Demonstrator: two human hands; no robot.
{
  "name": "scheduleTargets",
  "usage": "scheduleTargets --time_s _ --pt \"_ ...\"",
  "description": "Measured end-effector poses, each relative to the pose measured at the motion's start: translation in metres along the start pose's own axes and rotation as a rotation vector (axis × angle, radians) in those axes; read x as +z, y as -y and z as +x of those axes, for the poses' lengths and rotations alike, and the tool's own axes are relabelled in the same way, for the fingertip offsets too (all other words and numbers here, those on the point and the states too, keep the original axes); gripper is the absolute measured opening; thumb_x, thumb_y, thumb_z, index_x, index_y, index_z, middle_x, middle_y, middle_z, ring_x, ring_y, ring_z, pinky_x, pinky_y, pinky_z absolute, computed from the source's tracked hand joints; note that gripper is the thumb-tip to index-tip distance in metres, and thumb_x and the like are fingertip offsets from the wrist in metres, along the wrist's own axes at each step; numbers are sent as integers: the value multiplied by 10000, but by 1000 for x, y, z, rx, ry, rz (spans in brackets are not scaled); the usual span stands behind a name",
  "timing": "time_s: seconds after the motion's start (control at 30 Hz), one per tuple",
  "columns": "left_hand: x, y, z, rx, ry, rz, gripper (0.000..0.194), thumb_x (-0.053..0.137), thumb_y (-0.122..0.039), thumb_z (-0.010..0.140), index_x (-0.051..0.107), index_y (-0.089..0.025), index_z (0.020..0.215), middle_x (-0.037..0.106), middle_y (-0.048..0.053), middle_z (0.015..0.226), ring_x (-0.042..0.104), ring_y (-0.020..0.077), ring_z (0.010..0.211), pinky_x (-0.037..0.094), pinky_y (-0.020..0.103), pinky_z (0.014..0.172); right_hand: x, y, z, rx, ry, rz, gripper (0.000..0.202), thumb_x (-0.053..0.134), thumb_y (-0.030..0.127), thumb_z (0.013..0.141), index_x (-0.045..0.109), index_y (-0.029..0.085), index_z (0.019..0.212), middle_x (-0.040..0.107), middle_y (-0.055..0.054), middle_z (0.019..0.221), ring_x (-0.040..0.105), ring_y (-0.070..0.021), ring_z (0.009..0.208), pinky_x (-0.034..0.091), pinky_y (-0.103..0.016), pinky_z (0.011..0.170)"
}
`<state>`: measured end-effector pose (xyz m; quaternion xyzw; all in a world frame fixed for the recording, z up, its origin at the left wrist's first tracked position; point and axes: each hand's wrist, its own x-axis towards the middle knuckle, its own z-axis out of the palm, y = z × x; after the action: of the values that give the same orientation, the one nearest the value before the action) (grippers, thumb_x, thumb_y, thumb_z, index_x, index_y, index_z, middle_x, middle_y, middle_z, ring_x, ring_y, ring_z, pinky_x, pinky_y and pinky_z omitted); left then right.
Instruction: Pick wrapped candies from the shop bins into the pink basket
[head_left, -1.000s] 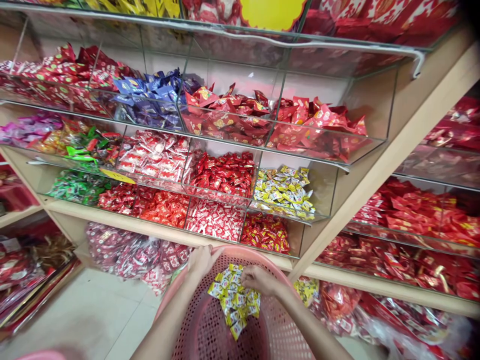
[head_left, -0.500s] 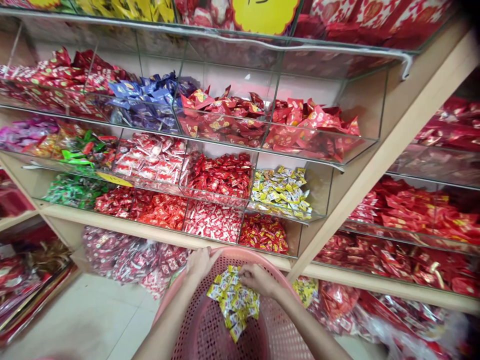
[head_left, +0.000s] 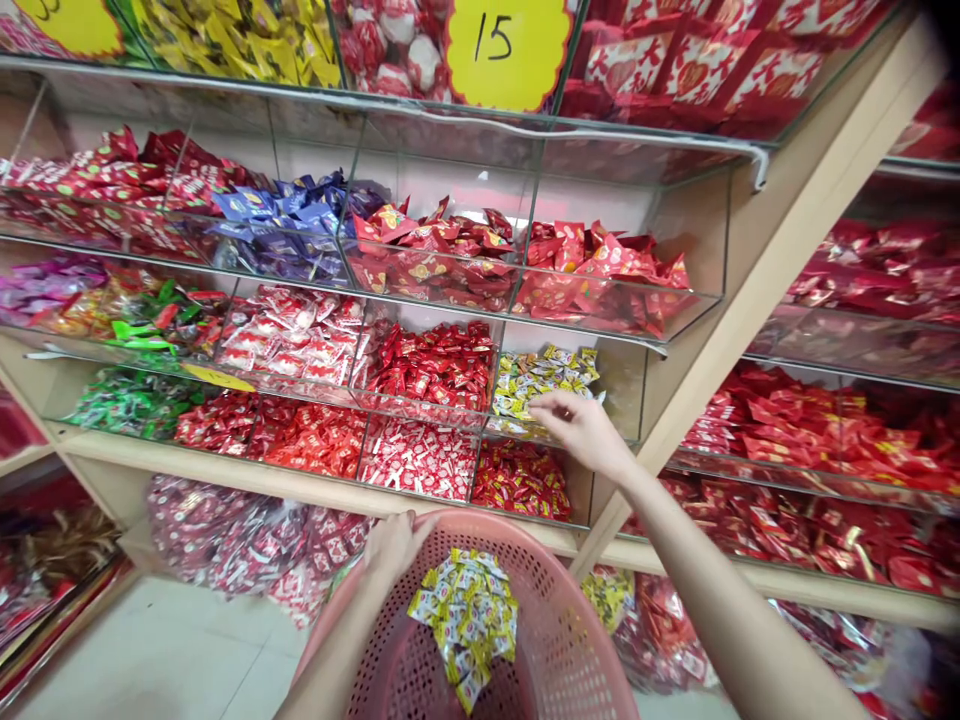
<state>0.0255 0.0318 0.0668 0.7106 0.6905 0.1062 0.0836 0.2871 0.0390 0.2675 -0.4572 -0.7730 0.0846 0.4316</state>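
Observation:
My left hand [head_left: 397, 550] is closed on the far rim of a pink perforated plastic basket [head_left: 592, 610], its thumb lying along the inside. Small yellow-and-white wrapped candies [head_left: 469, 620] lie in a heap inside the basket. My right hand [head_left: 577, 430] is raised above the basket, in front of a clear shelf bin with the same yellow-and-white candies [head_left: 544, 375]. Its fingers are half curled and a little apart, with nothing visible between them. Whether the fingertips touch the bin's front edge I cannot tell.
Wooden shelving with clear bins rises ahead, holding red candies [head_left: 435, 365], blue packets [head_left: 292, 220] and green candies [head_left: 135, 400]. A slanting wooden post [head_left: 720, 350] stands right of my hand. Bagged candy [head_left: 225, 540] lies under the bottom shelf. A yellow price card [head_left: 510, 50] hangs above.
My right hand has left the candies in the basket and moved up and right to the yellow candy bin. My left hand stays on the rim. The view has tilted slightly upward.

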Motion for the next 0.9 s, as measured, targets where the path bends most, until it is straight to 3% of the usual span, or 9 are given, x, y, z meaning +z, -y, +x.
scheduleTargets --time_s 0.1,0.27,0.5,0.7,0.9 --pt "1 0 0 -11 10 0 681 179 -675 801 631 -171 878 669 135 879 621 246 859 430 323 744 -11 -31 25 39 -83 -160 211 542 335 752 646 154 777 585 0 642 493 -113 577 383 -240 579" --pt "3 2 1 -4 -8 -6 689 171 -680 798 634 -176 881 671 134 879 623 255 851 436 333 735 -10 -59 40 4 83 -448 183 578 233 698 668 176 847 553 -6 708 498 -130 665 383 -242 636" --pt "2 1 1 -17 -4 5 703 187 -709 776 629 -170 871 671 133 864 627 249 840 440 316 726 -6 -58 42 66 235 -611 329 610 198 689 638 189 1016 520 -47 838 498 -171 796 383 -256 709" --pt "4 2 2 -21 -6 9 694 195 -706 778 629 -173 874 671 132 868 626 247 851 441 316 736 -5 -52 49 15 339 -784 334 642 187 674 627 216 1006 508 -61 896 499 -188 853 370 -258 735" --pt "6 5 3 -11 -8 -1 685 178 -688 792 632 -179 862 674 130 853 629 248 840 444 324 738 -4 -54 51 48 356 -795 311 639 176 673 607 206 980 519 -66 921 506 -184 856 369 -250 719"
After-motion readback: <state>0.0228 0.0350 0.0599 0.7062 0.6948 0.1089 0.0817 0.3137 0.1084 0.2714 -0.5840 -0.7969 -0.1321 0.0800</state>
